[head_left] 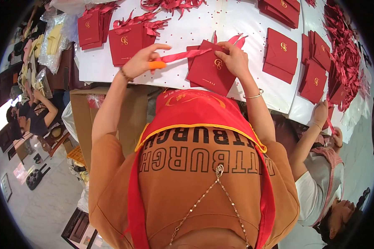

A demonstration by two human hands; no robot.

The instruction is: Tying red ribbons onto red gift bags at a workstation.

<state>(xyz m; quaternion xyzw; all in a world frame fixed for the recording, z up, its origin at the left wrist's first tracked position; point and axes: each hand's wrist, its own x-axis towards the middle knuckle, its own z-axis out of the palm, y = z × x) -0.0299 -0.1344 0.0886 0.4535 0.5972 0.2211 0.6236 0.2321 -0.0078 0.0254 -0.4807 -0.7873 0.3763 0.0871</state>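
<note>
In front of me a red paper envelope (214, 74) with a gold emblem lies turned at an angle on another red envelope (192, 66) at the table's near edge. My right hand (236, 60) grips its upper right corner, thumb on the front. A red ribbon (186, 54) runs from the envelope's top left to my left hand (143, 62), which holds its end between the fingers. One finger of that hand wears an orange cover (157, 65). More ribbon ends (239, 40) stick out behind my right hand.
Ribboned red envelopes (126, 45) lie to the left on the white table (174, 31). Plainer envelope stacks (280, 54) and a ribbon heap (340, 54) are to the right. A co-worker's hand (320, 113) works there. Below the table's left edge stands a cardboard box (131, 108).
</note>
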